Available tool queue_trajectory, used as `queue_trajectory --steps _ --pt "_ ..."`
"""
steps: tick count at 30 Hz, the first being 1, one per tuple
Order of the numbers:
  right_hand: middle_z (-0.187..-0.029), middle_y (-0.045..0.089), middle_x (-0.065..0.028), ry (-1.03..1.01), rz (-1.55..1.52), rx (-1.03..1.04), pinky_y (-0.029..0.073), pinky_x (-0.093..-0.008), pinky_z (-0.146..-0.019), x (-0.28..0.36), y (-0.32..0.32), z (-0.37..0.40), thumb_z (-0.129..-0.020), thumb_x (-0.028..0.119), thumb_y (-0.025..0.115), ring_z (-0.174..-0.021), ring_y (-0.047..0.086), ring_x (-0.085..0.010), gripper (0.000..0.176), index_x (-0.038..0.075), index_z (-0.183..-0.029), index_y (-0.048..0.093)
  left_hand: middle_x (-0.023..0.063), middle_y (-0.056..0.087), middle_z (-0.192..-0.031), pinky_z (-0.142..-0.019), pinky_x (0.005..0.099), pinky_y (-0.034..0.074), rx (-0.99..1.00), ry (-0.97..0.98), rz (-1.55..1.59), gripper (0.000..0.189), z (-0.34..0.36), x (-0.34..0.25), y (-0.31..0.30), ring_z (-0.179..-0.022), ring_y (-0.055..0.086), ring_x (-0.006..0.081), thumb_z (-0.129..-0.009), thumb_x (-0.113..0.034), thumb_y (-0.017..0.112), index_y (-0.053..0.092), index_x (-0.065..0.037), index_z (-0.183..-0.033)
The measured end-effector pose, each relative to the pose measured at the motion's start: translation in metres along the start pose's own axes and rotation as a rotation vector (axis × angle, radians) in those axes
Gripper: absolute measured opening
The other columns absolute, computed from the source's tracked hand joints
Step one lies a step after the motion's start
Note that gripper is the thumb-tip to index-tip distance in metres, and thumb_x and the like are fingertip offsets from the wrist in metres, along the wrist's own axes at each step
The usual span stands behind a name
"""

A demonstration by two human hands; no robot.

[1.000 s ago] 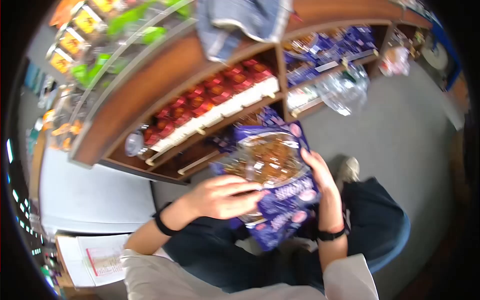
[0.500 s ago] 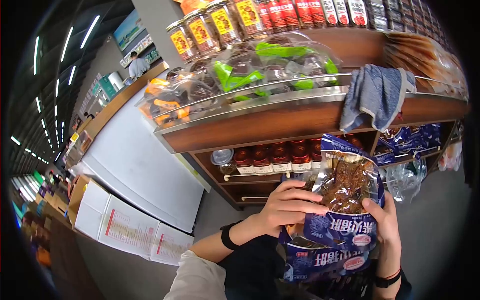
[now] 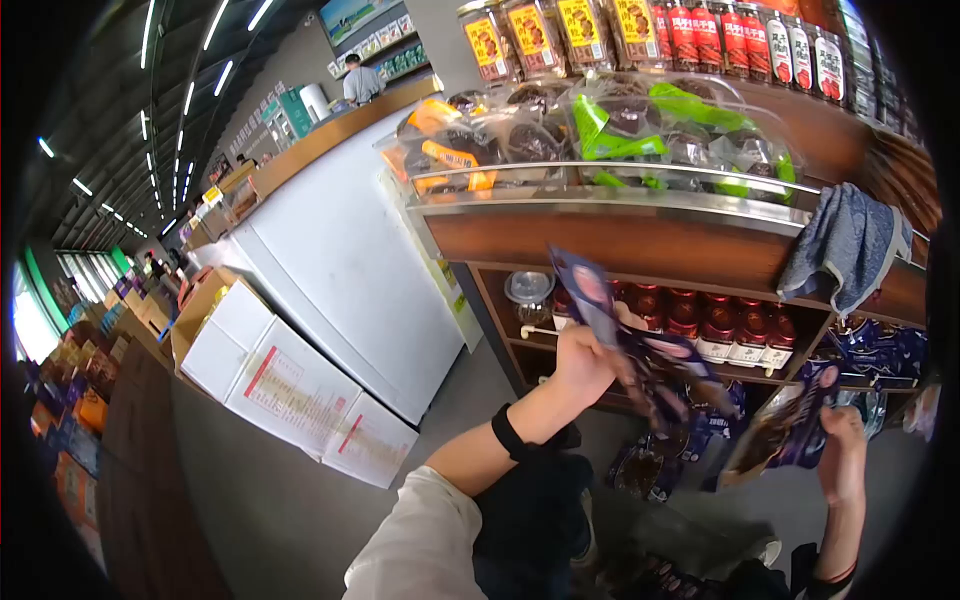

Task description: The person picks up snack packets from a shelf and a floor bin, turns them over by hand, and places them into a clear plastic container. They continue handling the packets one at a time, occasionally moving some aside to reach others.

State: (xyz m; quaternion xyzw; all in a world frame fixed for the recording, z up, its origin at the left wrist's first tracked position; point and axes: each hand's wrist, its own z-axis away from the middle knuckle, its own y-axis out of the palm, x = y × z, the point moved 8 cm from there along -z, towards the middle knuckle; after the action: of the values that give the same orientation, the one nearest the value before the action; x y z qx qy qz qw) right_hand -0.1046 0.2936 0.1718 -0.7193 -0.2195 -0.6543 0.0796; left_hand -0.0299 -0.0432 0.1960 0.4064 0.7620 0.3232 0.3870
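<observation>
My left hand (image 3: 588, 362) grips dark-blue plastic food packets (image 3: 655, 350), seemingly more than one, tilted and blurred by motion in front of the lower shelf. To the right, my right hand (image 3: 846, 450) is closed on the edge of another blue food packet (image 3: 785, 430), with brown contents showing through its clear window. The two hands are well apart. Below and between them lie more blue packets (image 3: 645, 470), low down near the floor; what they rest on is partly hidden.
The wooden display stand (image 3: 640, 240) holds bagged goods with green labels (image 3: 620, 130) behind a metal rail, and red-filled jars (image 3: 720, 325) below. A grey-blue cloth (image 3: 845, 245) hangs over its rail. White cartons (image 3: 300, 390) stand left, beside a white cabinet (image 3: 350, 260). A person (image 3: 362, 80) stands far back.
My hands have moved apart, each now with packets; before, both held the same stack of packets together. The right hand has gone right and the view has turned left.
</observation>
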Motion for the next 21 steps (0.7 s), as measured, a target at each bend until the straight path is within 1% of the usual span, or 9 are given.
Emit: queue_trajectory --steps 1,3,5,7,9,11,14,18,21 --pt "-0.096 0.057 -0.0048 -0.004 -0.051 0.057 0.042 -0.0303 -0.082 0.012 -0.002 0.001 -0.081 0.022 0.055 -0.091 0.054 -0.0134 0.018 0.006 -0.089 0.053 0.0079 0.05 -0.076 -0.084 0.0355 0.039 0.044 -0.138 0.093 0.009 0.004 0.007 0.016 -0.085 0.051 0.0234 -0.075 -0.011 0.051 0.048 -0.005 -0.08" --pt "-0.094 0.058 -0.0045 -0.001 -0.174 0.02 0.045 -0.03 -0.079 0.033 0.01 0.003 -0.08 0.022 0.054 -0.087 0.056 -0.0144 0.025 0.006 -0.098 0.052 0.0032 0.044 -0.071 -0.089 0.0321 0.034 0.258 -0.101 0.195 0.023 0.0 0.015 0.022 -0.078 0.046 0.0175 -0.077 -0.027 0.057 0.046 -0.008 -0.084" --pt "-0.096 0.059 -0.0074 -0.041 -0.24 -0.085 0.05 -0.0276 -0.073 0.033 0.012 0.001 -0.078 0.026 0.054 -0.083 0.059 -0.0159 0.046 0.003 -0.116 0.045 -0.0003 0.04 -0.068 -0.088 0.029 0.031 0.251 -0.197 0.164 0.023 0.006 0.022 0.02 -0.071 0.041 0.0126 -0.079 -0.029 0.056 0.044 -0.01 -0.084" --pt "-0.097 0.059 -0.0088 -0.044 -0.299 -0.035 0.051 -0.0306 -0.072 0.026 0.003 0.001 -0.075 0.025 0.053 -0.083 0.06 -0.0176 0.05 0.002 -0.118 0.043 -0.0015 0.038 -0.063 -0.073 0.0242 0.033 0.234 -0.297 0.355 0.017 0.004 0.032 0.016 -0.067 0.041 0.0111 -0.084 -0.022 0.05 0.045 -0.012 -0.071" --pt "-0.1 0.059 -0.0138 -0.058 -0.344 0.033 0.053 -0.0339 -0.069 0.03 0.014 0.003 -0.073 0.021 0.05 -0.08 0.061 -0.022 0.054 0.0 -0.121 0.04 -0.0021 0.041 -0.06 -0.069 0.0228 0.032 0.244 -0.324 0.533 0.02 0.005 0.043 0.007 -0.064 0.042 0.0097 -0.085 -0.02 0.048 0.045 -0.012 -0.067" --pt "-0.105 0.056 -0.0206 -0.076 -0.49 -0.108 0.053 -0.0359 -0.068 0.025 0.02 -0.001 -0.069 0.018 0.045 -0.08 0.061 -0.0272 0.057 -0.004 -0.122 0.038 -0.0023 0.041 -0.06 -0.069 0.0227 0.032 0.246 -0.367 0.532 0.02 0.007 0.05 0.009 -0.063 0.042 0.0095 -0.085 -0.02 0.048 0.045 -0.012 -0.067" --pt "-0.108 0.053 -0.0253 0.02 -0.624 0.191 0.052 -0.0358 -0.075 0.008 0.027 0.0 -0.065 0.015 0.043 -0.085 0.06 -0.0306 0.059 -0.01 -0.118 0.039 -0.0025 0.042 -0.061 -0.069 0.0225 0.032 0.248 -0.415 0.479 0.02 0.011 0.055 0.015 -0.063 0.043 0.0091 -0.085 -0.019 0.047 0.045 -0.012 -0.067" --pt "-0.108 0.054 -0.0249 0.152 -0.716 0.195 0.051 -0.0358 -0.079 -0.027 0.012 0.003 -0.059 0.015 0.044 -0.089 0.059 -0.0316 0.06 -0.012 -0.113 0.043 -0.0027 0.044 -0.061 -0.069 0.0223 0.033 0.275 -0.461 0.441 0.019 0.014 0.061 0.02 -0.062 0.043 0.0087 -0.085 -0.019 0.047 0.045 -0.012 -0.067" --pt "-0.107 0.055 -0.0254 0.17 -0.615 0.011 0.048 -0.0381 -0.084 -0.035 0.006 0.006 -0.058 0.017 0.045 -0.092 0.058 -0.0323 0.063 -0.013 -0.112 0.043 -0.0031 0.046 -0.061 -0.069 0.0218 0.032 0.364 -0.476 0.478 0.018 0.015 0.069 0.02 -0.062 0.045 0.0086 -0.085 -0.018 0.047 0.046 -0.013 -0.069"
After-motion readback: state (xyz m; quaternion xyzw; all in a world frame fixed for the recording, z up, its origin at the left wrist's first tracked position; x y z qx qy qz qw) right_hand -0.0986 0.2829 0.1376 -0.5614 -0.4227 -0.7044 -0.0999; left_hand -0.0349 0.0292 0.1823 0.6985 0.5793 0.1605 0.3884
